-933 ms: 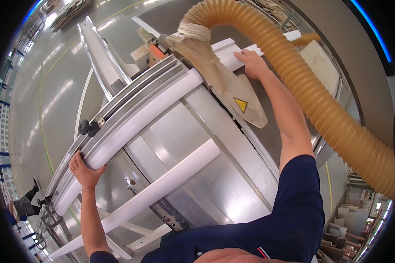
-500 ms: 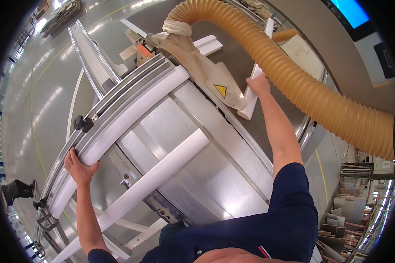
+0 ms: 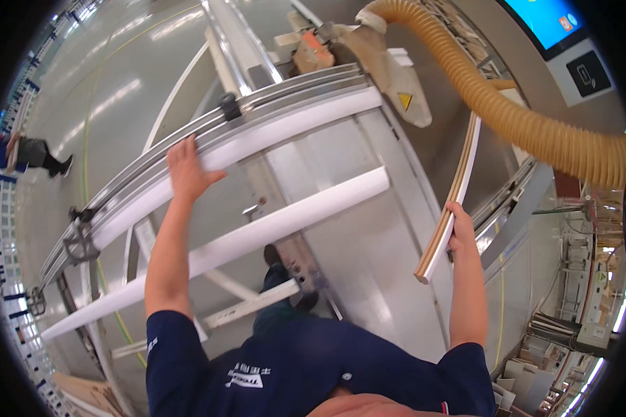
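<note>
With its fingers spread, my left hand (image 3: 190,170) lies over a long white moulding (image 3: 271,135) that rests along the metal fence (image 3: 299,87) of a sliding table saw. My right hand (image 3: 460,226) is closed around a shorter strip of moulding (image 3: 452,194), brown on the side turned up and white along its edge. That strip slants over the right part of the saw table, its near end reaching past my hand. Between my arms, a second long white moulding (image 3: 292,214) lies across the sliding metal table (image 3: 368,260).
A clear plastic blade guard (image 3: 389,66) with a yellow warning sign sits beyond the fence's end. From it a ribbed tan hose (image 3: 508,121) arches right. A screen (image 3: 546,24) is at the upper right. Another person (image 3: 35,154) stands at the far left.
My right hand has drawn its strip back from beside the blade guard toward me, and the strip now shows its brown side. My left hand stays on the fence-side moulding; the view has shifted.
</note>
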Demonstrator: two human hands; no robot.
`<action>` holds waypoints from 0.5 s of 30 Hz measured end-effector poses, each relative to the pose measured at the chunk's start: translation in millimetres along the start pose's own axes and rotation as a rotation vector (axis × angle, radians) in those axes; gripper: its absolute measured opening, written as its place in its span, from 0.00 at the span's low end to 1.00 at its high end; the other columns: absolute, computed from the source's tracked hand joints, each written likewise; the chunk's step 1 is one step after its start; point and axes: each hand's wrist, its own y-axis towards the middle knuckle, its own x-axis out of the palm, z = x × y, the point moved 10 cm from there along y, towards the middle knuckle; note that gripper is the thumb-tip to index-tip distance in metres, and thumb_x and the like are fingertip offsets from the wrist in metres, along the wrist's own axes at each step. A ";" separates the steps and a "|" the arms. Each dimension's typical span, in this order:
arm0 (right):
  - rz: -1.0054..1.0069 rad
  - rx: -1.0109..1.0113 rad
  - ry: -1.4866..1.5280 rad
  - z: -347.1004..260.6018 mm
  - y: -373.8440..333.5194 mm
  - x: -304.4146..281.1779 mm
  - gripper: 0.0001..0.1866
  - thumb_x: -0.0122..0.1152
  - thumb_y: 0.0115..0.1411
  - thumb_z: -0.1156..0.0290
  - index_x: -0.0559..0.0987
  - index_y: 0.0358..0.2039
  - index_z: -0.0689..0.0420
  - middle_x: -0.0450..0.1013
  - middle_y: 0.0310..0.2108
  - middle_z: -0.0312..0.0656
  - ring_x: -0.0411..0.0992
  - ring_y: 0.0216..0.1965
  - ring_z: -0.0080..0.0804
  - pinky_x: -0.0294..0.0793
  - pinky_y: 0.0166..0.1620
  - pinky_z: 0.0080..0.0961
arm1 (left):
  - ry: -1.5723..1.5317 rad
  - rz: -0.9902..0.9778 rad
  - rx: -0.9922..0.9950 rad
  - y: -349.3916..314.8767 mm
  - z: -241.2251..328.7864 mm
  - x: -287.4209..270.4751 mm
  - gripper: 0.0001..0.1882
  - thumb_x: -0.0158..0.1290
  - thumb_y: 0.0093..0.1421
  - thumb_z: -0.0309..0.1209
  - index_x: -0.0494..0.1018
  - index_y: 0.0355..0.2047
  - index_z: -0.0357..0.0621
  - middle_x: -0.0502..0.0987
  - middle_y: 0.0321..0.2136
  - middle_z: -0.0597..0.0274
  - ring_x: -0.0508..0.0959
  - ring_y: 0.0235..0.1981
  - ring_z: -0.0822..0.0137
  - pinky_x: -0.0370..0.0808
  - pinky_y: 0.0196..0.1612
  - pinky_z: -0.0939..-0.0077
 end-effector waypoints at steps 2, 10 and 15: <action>-0.038 0.008 0.166 20.1 -44.9 55.0 0.23 0.71 0.60 0.55 0.77 0.47 0.58 0.74 0.37 0.39 0.74 0.38 0.32 0.77 0.40 0.36 | 0.041 0.116 0.054 -18.3 7.5 -24.7 0.59 0.73 0.46 0.54 0.58 0.71 0.39 0.66 0.65 0.46 0.61 0.68 0.44 0.58 0.71 0.50; -0.252 0.132 0.306 104.1 -188.6 286.0 0.33 0.79 0.57 0.54 0.76 0.53 0.63 0.78 0.46 0.41 0.76 0.42 0.33 0.78 0.43 0.41 | -1.838 -0.691 -0.497 -219.6 105.7 -92.4 0.54 0.58 0.61 0.63 0.53 0.74 0.40 0.68 0.65 0.42 0.72 0.64 0.46 0.69 0.66 0.46; -0.589 0.166 0.215 139.4 -260.6 431.3 0.25 0.71 0.64 0.53 0.77 0.50 0.59 0.79 0.45 0.41 0.78 0.34 0.31 0.77 0.33 0.30 | -1.655 -0.155 -0.719 -259.7 -25.3 -111.4 0.37 0.66 0.61 0.46 0.67 0.63 0.39 0.77 0.55 0.50 0.80 0.56 0.50 0.84 0.52 0.49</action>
